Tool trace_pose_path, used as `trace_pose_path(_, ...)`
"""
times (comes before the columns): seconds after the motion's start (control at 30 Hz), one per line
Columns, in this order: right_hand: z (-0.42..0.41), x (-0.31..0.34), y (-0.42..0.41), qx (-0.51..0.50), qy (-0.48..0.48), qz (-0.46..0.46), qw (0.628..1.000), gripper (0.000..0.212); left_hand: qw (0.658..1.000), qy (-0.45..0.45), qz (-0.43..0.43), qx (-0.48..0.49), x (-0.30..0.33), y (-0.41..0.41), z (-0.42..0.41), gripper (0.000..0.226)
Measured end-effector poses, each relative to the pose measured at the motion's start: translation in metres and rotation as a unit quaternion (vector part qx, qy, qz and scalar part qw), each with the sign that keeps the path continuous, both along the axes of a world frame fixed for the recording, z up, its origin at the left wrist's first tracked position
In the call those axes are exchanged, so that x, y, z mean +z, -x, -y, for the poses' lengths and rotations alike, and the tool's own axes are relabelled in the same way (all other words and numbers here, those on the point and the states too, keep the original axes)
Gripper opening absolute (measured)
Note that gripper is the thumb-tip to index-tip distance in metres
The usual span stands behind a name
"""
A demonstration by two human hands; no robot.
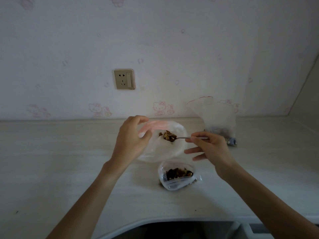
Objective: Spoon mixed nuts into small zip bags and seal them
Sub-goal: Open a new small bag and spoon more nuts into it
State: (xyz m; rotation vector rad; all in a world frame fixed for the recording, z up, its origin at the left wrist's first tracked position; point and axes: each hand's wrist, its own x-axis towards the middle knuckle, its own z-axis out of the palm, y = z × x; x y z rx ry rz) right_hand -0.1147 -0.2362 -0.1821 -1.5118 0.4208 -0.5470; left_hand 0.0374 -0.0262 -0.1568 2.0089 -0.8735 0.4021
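My left hand [128, 140] grips the rim of a small clear zip bag [165, 149] with a pink seal strip and holds its mouth wide open above the counter. My right hand [209, 149] pinches the handle of a metal spoon [184, 138]. The spoon's bowl, heaped with mixed nuts [168, 136], is inside the bag's mouth. A second small zip bag [176, 176] with nuts in it lies on the counter just in front. A large clear bag of nuts [219, 121] stands at the back right.
The pale counter [60, 161] meets a patterned wall with a power socket [124, 79]. A dark sink edge [172, 228] runs along the bottom of the view. A side wall [307, 94] closes off the right.
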Motion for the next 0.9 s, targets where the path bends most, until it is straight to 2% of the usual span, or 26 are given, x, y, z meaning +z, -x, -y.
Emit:
trace_pose_path(0.1,-0.001,0.009,0.019,0.004,-0.002,0.009,1.000,0.010,0.999,0.027,0.022,-0.001,-0.006,0.023,-0.009,0.020)
trace_pose_path(0.2,-0.001,0.015,0.039,0.014,-0.008,0.010,1.000,0.010,0.999,0.030,-0.012,-0.036,-0.018,0.046,-0.011,0.013)
trace_pose_path(0.3,-0.001,0.017,0.057,0.022,-0.015,-0.004,1.000,0.012,0.997,-0.032,-0.056,-0.040,-0.033,0.060,-0.009,0.006)
trace_pose_path(0.43,-0.004,0.011,0.078,0.035,-0.015,-0.030,0.999,0.013,0.987,-0.146,-0.066,0.017,-0.049,0.068,-0.004,0.023)
trace_pose_path(0.53,-0.009,0.002,0.087,0.039,-0.001,-0.047,0.998,0.012,0.980,-0.190,-0.051,0.039,-0.054,0.068,-0.003,0.029)
trace_pose_path(0.63,-0.013,-0.003,0.091,0.035,0.065,-0.059,0.996,0.007,0.981,-0.183,-0.068,0.018,-0.056,0.067,-0.002,0.023)
trace_pose_path(0.7,-0.014,-0.004,0.093,0.018,0.183,-0.055,0.981,0.005,0.984,-0.151,-0.094,-0.004,-0.055,0.065,-0.001,0.016)
trace_pose_path(0.77,-0.017,-0.002,0.097,-0.004,0.341,-0.031,0.939,0.005,0.985,-0.117,-0.122,-0.041,-0.055,0.061,-0.001,0.015)
trace_pose_path(0.8,-0.018,-0.001,0.100,-0.013,0.435,-0.012,0.900,0.006,0.984,-0.103,-0.133,-0.059,-0.055,0.060,-0.001,0.015)
trace_pose_path(0.9,-0.018,0.004,0.107,0.013,0.679,0.037,0.733,0.016,0.977,-0.059,-0.179,-0.098,-0.055,0.056,-0.003,0.016)
